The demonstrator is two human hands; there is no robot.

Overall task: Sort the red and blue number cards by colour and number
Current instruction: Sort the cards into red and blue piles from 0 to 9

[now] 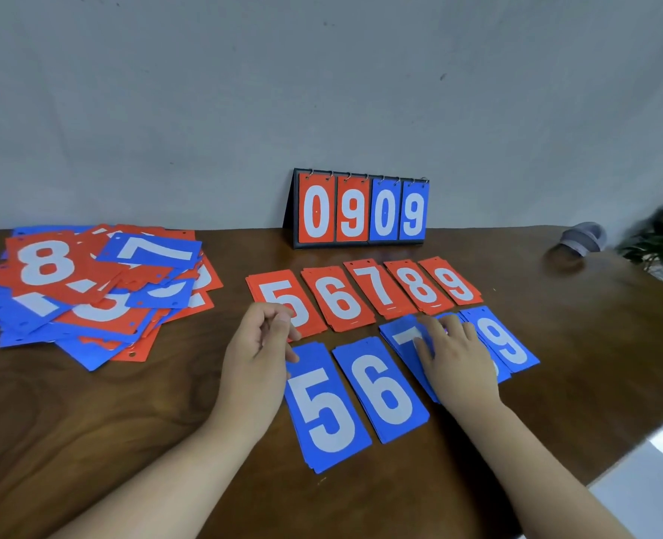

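Your flat right hand [458, 363] is tidying the blue 7 pile [400, 337]; your empty, loosely curled left hand [258, 348] should probably raid the mixed heap [89, 293] to its left next.

Head-worn camera looks forward and down, close over the table [89, 441].

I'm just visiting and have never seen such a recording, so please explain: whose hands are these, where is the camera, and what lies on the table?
No machine: a person's bare hands, filmed from a head-worn camera looking down. On the table lie red piles 5 to 9, blue piles nearer, and a mixed heap at left; a flip scoreboard stands behind. The right hand lies flat on the blue 7 pile; the left hand curls by the red 5 pile, its hold unclear.
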